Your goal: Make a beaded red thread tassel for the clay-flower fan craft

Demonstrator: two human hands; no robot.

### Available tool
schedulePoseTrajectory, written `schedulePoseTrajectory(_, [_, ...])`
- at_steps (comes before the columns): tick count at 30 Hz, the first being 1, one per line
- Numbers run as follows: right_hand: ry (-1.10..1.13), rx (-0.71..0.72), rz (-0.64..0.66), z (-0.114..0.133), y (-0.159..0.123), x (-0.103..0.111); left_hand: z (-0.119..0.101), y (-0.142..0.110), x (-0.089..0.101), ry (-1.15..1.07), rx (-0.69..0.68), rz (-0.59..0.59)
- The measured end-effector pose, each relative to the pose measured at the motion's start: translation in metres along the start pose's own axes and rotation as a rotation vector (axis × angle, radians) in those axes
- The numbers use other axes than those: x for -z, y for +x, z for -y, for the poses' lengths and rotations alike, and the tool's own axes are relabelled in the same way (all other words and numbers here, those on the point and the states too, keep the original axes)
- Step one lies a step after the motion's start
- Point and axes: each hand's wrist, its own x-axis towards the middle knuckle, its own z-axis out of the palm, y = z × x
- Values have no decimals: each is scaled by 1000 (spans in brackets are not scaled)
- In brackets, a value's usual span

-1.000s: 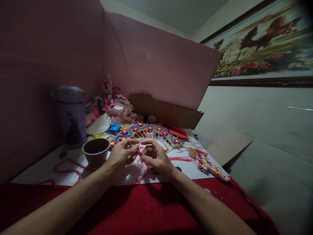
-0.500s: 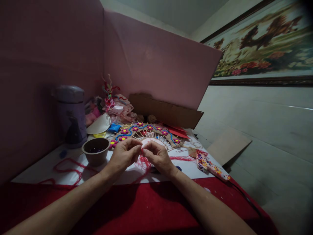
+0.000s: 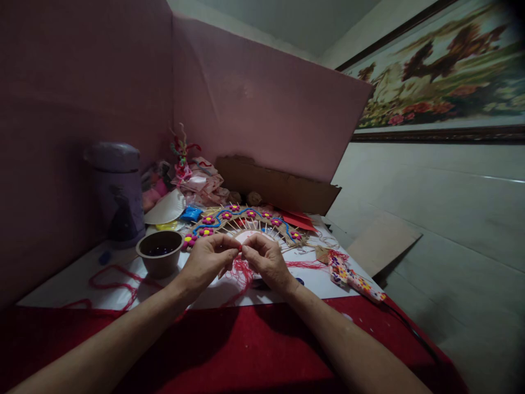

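Observation:
My left hand (image 3: 211, 258) and my right hand (image 3: 266, 260) meet fingertip to fingertip over the table's middle. Both pinch red thread (image 3: 241, 273), a tangle of which hangs down between them onto the white sheet. Just behind the hands stands an arched woven craft piece (image 3: 250, 215), with pink and yellow flowers, a wavy blue line and thin sticks spreading round a pale disc (image 3: 251, 235), partly hidden by my fingers. More red thread stretches right toward a flower-patterned glue gun (image 3: 355, 279), and a loose loop of red yarn (image 3: 112, 276) lies at the left.
A brown bowl (image 3: 159, 268) with dark contents sits left of my hands, a purple flask (image 3: 118, 202) behind it. Bags and a white paper plate (image 3: 170, 208) lie farther back. Red paper (image 3: 297, 220) and a cardboard strip (image 3: 274, 186) are at the rear. Red cloth (image 3: 246, 345) covers the front.
My fingertips have shifted slightly, and a bit of red now shows between them. Both hands stay in nearly the same place; the view has moved very little.

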Motion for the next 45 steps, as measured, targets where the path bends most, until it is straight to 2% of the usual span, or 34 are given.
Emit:
schedulePoseTrajectory(11, [42, -20, 18, 1, 1, -1, 2, 2, -2, 35, 16, -94])
schedulePoseTrajectory(16, [42, -64, 29, 2, 0, -2, -1, 2, -1, 20, 15, -78])
schedulePoseTrajectory(24, [42, 11, 13, 4, 1, -2, 4, 4, 2, -17, -1, -79])
schedulePoseTrajectory(30, [28, 2, 16, 1, 1, -1, 6, 4, 2, 16, -4, -83])
schedulePoseTrajectory(45, [-8, 8, 53, -7, -1, -3, 6, 4, 2, -134, -20, -46])
